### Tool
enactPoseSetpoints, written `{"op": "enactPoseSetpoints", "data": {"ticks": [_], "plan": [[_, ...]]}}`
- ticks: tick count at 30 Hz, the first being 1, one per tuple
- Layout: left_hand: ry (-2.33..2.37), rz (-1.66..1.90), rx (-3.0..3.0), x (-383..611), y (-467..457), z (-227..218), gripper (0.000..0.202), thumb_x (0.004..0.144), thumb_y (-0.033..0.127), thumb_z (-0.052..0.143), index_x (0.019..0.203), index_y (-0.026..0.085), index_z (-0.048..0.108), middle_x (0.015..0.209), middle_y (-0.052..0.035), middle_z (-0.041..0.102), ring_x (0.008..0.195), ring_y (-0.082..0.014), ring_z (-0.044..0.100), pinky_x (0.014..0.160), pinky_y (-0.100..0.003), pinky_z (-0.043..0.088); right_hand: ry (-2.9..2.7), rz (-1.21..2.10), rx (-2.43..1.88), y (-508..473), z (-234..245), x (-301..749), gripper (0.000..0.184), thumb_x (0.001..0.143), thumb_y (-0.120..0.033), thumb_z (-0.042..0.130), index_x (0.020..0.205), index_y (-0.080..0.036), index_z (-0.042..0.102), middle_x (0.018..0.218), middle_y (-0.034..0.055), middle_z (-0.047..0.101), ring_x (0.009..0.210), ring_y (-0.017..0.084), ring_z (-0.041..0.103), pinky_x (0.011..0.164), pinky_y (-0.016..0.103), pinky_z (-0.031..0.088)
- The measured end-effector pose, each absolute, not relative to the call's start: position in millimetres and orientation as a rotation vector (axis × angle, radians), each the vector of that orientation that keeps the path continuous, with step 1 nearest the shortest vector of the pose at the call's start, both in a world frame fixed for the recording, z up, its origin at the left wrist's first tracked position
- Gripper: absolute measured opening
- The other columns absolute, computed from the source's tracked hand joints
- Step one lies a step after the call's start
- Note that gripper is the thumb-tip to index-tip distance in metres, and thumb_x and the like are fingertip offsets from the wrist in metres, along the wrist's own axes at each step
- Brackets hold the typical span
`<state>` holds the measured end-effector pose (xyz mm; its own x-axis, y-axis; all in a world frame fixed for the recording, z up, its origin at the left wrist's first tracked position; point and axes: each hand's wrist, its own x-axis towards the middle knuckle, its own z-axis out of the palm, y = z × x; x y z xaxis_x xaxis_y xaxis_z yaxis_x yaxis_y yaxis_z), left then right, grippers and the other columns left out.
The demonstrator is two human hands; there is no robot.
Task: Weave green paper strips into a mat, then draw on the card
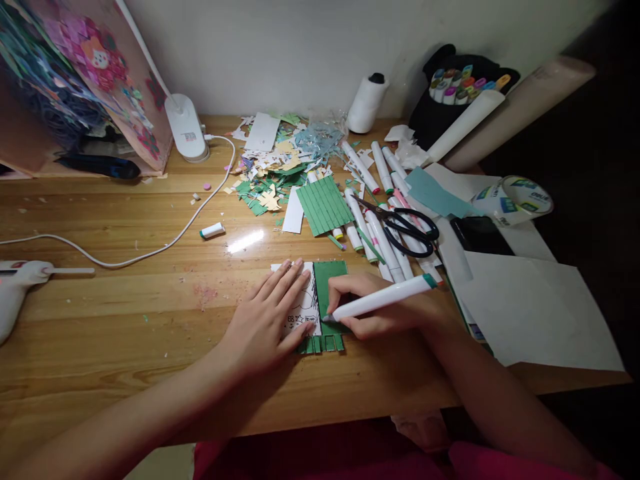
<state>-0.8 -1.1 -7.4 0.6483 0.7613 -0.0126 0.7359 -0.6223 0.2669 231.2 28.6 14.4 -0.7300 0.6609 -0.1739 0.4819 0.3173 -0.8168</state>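
My left hand (267,313) lies flat with fingers stretched over a white card (303,313) that carries black line drawings and small writing. Under and beside that card is a green card (331,287), with cut strips (323,344) along its near edge. In my right hand (370,303) is a white marker pen (385,297) with a green end, held in a pinch. Its tip meets the green card close to the white card's right edge, where black strokes show. A loose marker cap (213,231) rests on the table to the left.
Beyond my hands lie a green striped card (325,205), paper scraps (275,160), several markers (361,167) and black-handled scissors (410,230). Paper sheets (540,313) and a tape roll (515,200) are at right. A glue gun (20,287) and white cable (165,250) lie left.
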Motion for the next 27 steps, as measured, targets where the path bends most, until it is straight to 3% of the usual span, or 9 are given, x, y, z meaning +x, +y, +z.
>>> {"op": "enactPoseSetpoints", "data": {"ticks": [10,17,27], "plan": [[1.203,0.156,2.615,-1,-1,-8,0.068,0.094,0.049,0.042,0.149,0.017,0.018,0.156,-0.0049,0.016,0.142,-0.0223,0.016,0.114,-0.040,0.021,-2.444,1.412,-0.851,26,13,229,0.011,0.069,-0.008,0.060,0.073,-0.017,0.057,0.075,-0.0013,0.061,0.070,0.012,0.053,0.067,0.022,0.039],[1.207,0.147,2.621,-1,0,-6,0.067,0.094,0.048,0.041,0.148,0.015,0.019,0.155,-0.0067,0.016,0.142,-0.0219,0.016,0.114,-0.039,0.022,-2.178,1.825,-0.972,31,15,241,0.012,0.072,-0.012,0.058,0.082,-0.017,0.052,0.072,-0.0021,0.057,0.061,0.011,0.049,0.051,0.019,0.034],[1.182,0.147,2.629,14,-4,-8,0.068,0.095,0.047,0.038,0.149,0.012,0.016,0.155,-0.0085,0.016,0.143,-0.0226,0.013,0.116,-0.039,0.019,-2.067,1.940,-0.847,34,17,241,0.010,0.073,-0.013,0.056,0.079,-0.017,0.050,0.073,-0.0023,0.053,0.064,0.010,0.046,0.053,0.019,0.034]]}}
